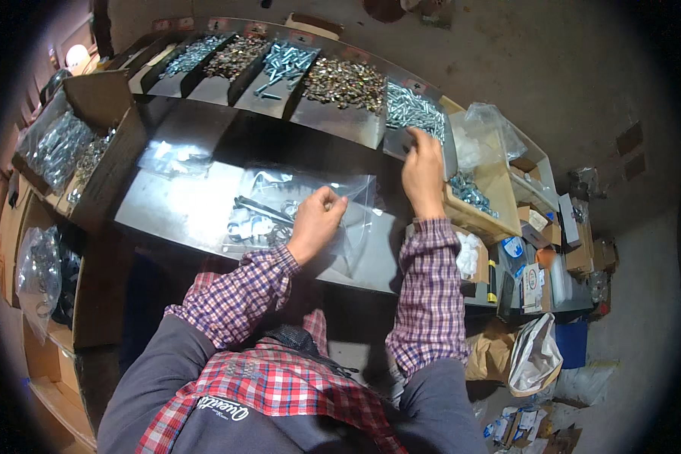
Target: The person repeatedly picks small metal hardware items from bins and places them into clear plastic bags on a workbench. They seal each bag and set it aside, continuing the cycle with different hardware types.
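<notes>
My left hand is over a clear plastic bag on the metal worktop, its fingers curled towards the thumb. Whether it pinches the bag or a small part is hard to see. Inside or beneath the bag's film lie dark strip-like parts, white pieces and metal rings. Farther right, my right hand is at the front of a bin holding silvery screws. Its fingers are bent, and what lies between them is hidden.
Neighbouring sloped bins hold brassy small fasteners, long bolts and other hardware. A cardboard box with bagged parts stands left. At right is a cream plastic bin with bluish metal parts. Another clear bag lies on the worktop.
</notes>
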A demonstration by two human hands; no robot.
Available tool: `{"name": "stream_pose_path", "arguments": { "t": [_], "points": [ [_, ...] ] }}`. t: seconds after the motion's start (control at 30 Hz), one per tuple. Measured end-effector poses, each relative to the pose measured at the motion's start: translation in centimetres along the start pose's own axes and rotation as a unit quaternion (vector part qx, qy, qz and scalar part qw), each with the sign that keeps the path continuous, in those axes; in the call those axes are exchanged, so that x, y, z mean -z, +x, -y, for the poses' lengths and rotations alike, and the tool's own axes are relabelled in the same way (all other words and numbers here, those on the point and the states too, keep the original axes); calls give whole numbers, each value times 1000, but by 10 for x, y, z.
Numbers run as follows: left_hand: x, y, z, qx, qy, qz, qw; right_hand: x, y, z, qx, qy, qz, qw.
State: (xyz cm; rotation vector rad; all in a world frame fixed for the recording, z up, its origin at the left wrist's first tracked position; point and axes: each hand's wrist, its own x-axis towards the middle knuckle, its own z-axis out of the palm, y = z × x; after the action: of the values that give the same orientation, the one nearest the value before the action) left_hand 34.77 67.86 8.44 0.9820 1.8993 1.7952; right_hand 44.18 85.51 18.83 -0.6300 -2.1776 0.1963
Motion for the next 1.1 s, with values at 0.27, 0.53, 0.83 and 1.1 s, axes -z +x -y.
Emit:
{"name": "stream_pose_path", "arguments": {
  "t": [0.27, 0.53, 0.83, 1.1],
  "points": [
    [-35, 23, 5, 77, -120, 51, 988, -22, 28, -19, 91, -39, 90, 991],
    [-38, 25, 18, 68, -113, 76, 988, -21, 24, -24, 70, -38, 52, 995],
    [-42, 26, 26, 46, -122, 90, 987, -16, 31, -15, 25, -35, 125, 991],
    [-41, 28, 28, 30, -110, 82, 990, -21, 27, -19, 30, -27, 88, 995]
  ]
}}
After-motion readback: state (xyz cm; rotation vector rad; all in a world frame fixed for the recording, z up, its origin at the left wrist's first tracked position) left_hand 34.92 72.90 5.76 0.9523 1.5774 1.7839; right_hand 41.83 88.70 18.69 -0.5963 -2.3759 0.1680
